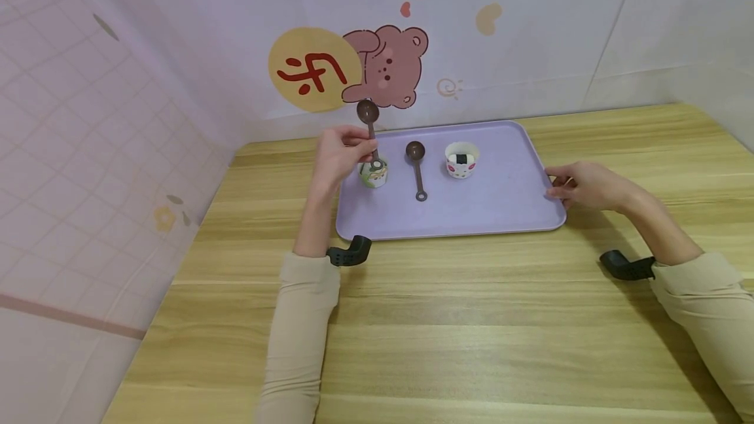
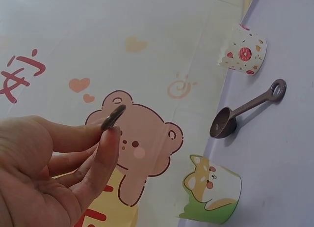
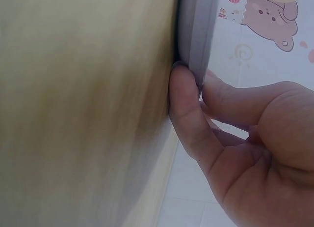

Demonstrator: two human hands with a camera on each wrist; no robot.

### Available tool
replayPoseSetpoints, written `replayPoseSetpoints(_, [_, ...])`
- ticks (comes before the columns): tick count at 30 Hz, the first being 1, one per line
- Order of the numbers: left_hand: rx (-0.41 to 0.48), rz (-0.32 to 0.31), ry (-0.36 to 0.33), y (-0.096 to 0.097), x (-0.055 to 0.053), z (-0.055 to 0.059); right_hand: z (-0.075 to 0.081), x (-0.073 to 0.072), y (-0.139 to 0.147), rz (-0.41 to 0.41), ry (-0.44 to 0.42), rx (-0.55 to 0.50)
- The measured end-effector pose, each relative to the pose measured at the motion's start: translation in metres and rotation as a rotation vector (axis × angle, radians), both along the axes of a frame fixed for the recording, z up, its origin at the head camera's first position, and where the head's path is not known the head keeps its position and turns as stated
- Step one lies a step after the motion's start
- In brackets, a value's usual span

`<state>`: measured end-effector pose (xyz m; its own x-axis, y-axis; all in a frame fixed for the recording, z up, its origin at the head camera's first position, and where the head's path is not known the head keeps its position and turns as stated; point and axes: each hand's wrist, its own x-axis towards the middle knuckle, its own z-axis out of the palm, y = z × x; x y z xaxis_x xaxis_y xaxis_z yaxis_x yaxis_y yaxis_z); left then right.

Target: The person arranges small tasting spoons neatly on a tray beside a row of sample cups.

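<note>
My left hand [image 1: 341,154] pinches a brown measuring spoon [image 1: 368,112] by its handle, the bowl pointing up and away. The handle's ring end overlaps a small green paper cup [image 1: 374,179] with a dog print on the tray's left side. In the left wrist view, the spoon [image 2: 114,117] shows only as a dark end between thumb and finger. A second brown measuring spoon [image 1: 415,151] lies on the lilac tray [image 1: 495,208], right of that cup. My right hand [image 1: 597,185] grips the tray's right edge, one finger low at the rim and the thumb on the other side.
A white paper cup [image 1: 461,167] with a donut print stands on the tray, right of the lying spoon; a black-and-white patch shows at its front. The tray rests on a wooden table [image 1: 471,319], close to a wall covering [image 1: 530,64] with a bear drawing.
</note>
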<state>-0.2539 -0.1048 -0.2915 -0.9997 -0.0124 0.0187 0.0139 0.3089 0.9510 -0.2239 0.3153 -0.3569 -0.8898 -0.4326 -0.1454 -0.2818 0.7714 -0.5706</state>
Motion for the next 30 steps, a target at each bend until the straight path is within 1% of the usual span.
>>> replayPoseSetpoints(9, [0.005, -0.005, 0.023, 0.007, 0.0, 0.003, 0.0, 0.0, 0.001, 0.001, -0.003, -0.007])
replayPoseSetpoints(19, [0.031, -0.023, 0.025, 0.015, 0.001, 0.004, 0.0, 0.0, 0.001, -0.004, -0.001, -0.001])
replayPoseSetpoints(26, [0.028, -0.024, 0.014, 0.021, 0.0, 0.004, 0.0, 0.0, 0.0, -0.004, -0.001, -0.007])
replayPoseSetpoints(30, [0.029, -0.04, 0.014, 0.026, 0.0, 0.004, -0.001, 0.0, 0.001, -0.008, -0.007, -0.012])
